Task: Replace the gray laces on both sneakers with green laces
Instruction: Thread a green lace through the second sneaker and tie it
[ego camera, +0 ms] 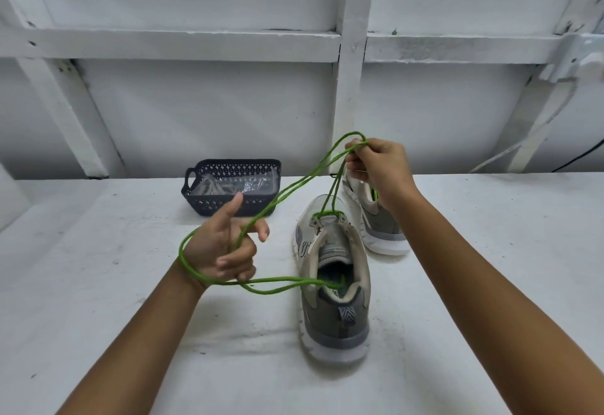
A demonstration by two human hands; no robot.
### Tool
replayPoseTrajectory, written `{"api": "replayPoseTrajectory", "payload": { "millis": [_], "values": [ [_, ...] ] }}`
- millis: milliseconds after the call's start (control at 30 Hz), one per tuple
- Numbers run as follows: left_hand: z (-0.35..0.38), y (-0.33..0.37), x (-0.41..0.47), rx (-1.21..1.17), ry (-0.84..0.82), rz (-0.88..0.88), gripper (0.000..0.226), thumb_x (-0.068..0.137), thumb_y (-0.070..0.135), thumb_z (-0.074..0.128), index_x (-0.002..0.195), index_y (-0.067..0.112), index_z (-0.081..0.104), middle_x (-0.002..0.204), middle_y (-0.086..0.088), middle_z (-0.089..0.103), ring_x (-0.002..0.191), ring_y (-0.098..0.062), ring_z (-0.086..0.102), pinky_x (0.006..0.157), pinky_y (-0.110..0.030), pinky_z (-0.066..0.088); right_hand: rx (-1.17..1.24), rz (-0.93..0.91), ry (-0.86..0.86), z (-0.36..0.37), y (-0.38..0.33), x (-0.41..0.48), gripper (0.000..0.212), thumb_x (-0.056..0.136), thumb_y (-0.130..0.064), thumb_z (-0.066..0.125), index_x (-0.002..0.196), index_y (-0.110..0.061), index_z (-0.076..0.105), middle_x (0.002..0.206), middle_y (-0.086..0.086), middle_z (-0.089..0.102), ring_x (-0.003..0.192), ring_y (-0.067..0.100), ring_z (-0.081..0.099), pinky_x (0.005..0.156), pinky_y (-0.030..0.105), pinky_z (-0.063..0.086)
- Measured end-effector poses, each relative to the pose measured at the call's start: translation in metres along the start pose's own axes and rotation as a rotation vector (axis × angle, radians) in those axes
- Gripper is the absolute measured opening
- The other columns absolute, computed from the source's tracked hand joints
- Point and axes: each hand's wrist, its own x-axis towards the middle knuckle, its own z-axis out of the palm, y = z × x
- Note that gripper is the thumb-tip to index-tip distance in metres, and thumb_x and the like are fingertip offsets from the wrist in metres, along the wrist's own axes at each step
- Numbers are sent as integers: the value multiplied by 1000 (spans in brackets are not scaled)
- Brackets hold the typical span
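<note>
A grey and beige sneaker (333,300) stands on the white table (130,284), heel toward me. A green lace (268,281) runs through its front eyelets. My right hand (376,169) pinches the doubled lace raised above the toe. From there the lace slopes down to my left hand (225,244), passes between its curled fingers, loops round the wrist and trails into the shoe's opening. The second sneaker (382,231) stands behind the first, partly hidden by my right wrist, and shows a bit of green at its tongue.
A dark perforated plastic basket (235,163) sits at the back of the table, holding pale laces and clear wrapping. Behind the table is a white wall with wooden framing, and a cable (510,149) hangs at the right.
</note>
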Motion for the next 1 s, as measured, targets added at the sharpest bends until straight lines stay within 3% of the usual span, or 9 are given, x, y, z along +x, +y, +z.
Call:
{"api": "replayPoseTrajectory", "payload": {
  "millis": [67,133,200,267,367,500,633,833,1000],
  "values": [
    [3,10,-9,108,75,-72,51,100,44,31,109,1,56,40,-1,29,34,-13,18,57,-23,45,1,7,4,0,1,0,17,96,-8,50,90,-1,64,65,4,57,50,6,52,51,15,48],
    [12,24,-15,393,380,-196,44,85,55,58,87,12,67,36,6,32,30,-7,14,40,-14,34,-11,13,-6,0,2,-1,17,96,-11,50,92,-1,63,66,4,57,50,5,53,51,15,47],
    [20,35,-15,736,593,-372,53,63,68,70,73,16,68,37,4,32,31,-7,17,36,-15,27,-67,12,-31,0,2,-3,19,97,-15,50,92,-3,64,67,3,58,55,8,55,52,15,48],
    [24,42,-10,1068,649,-621,52,67,70,64,78,19,70,45,1,40,36,-10,27,38,-18,30,-125,0,-63,1,2,-5,21,97,-19,50,88,-9,65,69,2,59,59,8,57,53,15,49],
    [25,46,-2,1522,688,-997,28,92,47,50,94,28,71,59,7,53,45,-9,40,47,-17,36,-157,-19,-102,1,0,-7,22,97,-21,51,81,-15,65,67,0,59,55,4,57,57,17,49],
    [24,42,3,1697,715,-1148,33,90,43,57,118,26,61,86,8,60,77,-9,57,69,-19,46,-203,-24,-166,2,1,-9,19,96,-20,53,82,-16,66,67,-2,60,51,1,57,57,17,48],
    [26,38,10,1586,713,-1021,60,82,44,68,134,36,40,118,8,55,105,-12,56,88,-23,45,-229,-28,-225,1,0,-11,15,94,-20,57,85,-15,67,67,-4,62,54,1,59,58,17,50],
    [21,34,28,1431,843,-444,33,95,27,53,128,29,50,128,2,57,113,-8,53,97,-25,42,-263,-59,-305,2,-1,-13,9,92,-18,59,89,-13,66,73,-1,64,58,-1,61,62,18,52],
    [19,34,64,1265,918,-12,43,97,17,48,140,21,42,132,4,52,123,-8,47,99,-22,37,-374,-103,-440,2,-4,-16,11,92,-20,59,97,-13,67,77,1,65,65,-1,63,64,17,51]
  ]
}}
